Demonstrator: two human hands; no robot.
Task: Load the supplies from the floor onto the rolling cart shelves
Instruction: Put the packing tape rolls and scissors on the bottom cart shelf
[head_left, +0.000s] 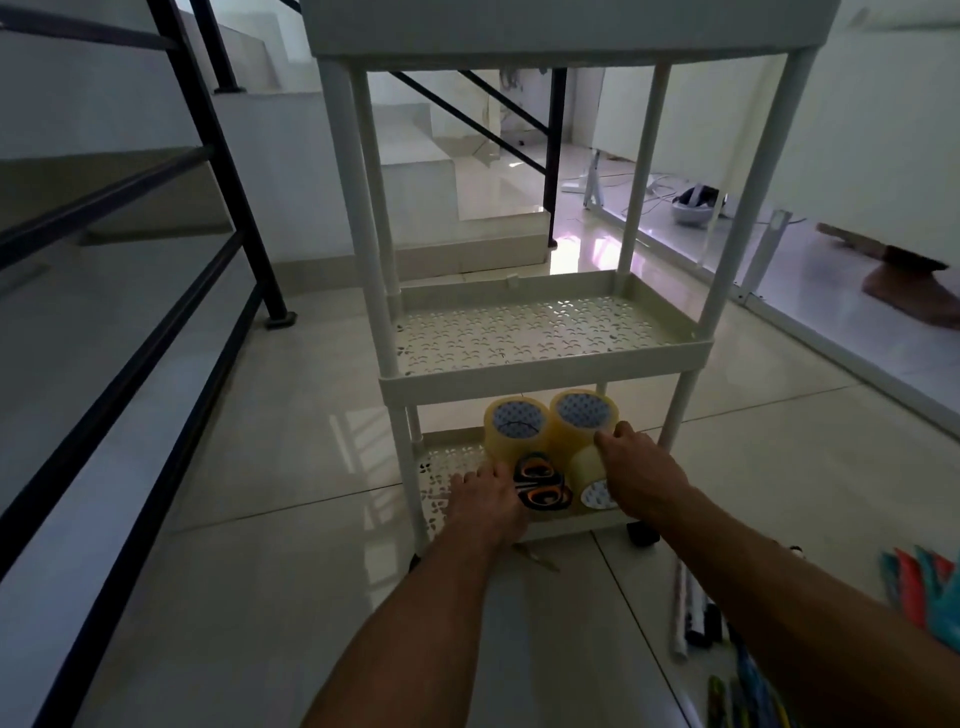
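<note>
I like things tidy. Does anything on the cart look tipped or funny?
Yes. On the cream plastic cart's bottom shelf, the front clear yellowish tape roll lies tipped on its side, while the left roll and right roll behind it stand hole-up.

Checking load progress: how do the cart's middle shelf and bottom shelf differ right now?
The middle shelf shows only bare perforated floor; bottom shelf carries three tape rolls and scissors. The left hand and right hand are at the bottom shelf, neither at the middle shelf. Both are cream perforated trays.
</note>
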